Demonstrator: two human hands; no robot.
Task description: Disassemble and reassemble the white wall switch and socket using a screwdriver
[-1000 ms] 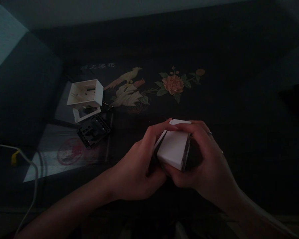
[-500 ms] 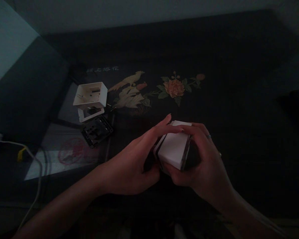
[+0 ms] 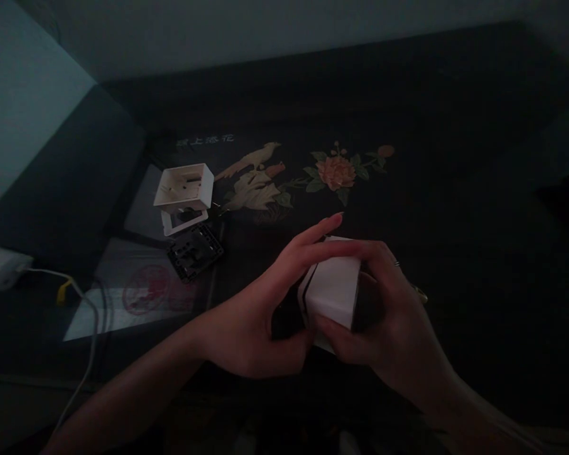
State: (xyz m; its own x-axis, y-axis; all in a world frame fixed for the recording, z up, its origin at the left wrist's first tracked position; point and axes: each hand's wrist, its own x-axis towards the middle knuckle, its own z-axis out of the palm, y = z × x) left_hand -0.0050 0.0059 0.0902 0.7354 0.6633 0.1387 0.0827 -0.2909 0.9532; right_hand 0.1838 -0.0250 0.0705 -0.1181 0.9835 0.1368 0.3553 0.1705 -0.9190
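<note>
A small white box (image 3: 334,287) is held between both hands over the near part of the dark table, a thin dark seam running along its left side. My left hand (image 3: 265,316) grips the left end, thumb at the lower edge and fingers stretched across the top. From the right, my right hand (image 3: 393,316) closes round it, its thumb pressed on the lower front edge and fingers over the far top edge. The box's underside and far side are hidden by the hands, and the dim light hides fine detail.
Left on the dark table (image 3: 455,221) lie an open white wall box (image 3: 207,188), a white frame (image 3: 168,227) partly beneath it, and a black plastic mounting plate (image 3: 196,253). A white power strip (image 3: 2,266) and its cable (image 3: 95,316) lie farther left.
The box has turned slightly in my hands, and both hands sit a little lower in view. The whole scene has shifted slightly right and down.
</note>
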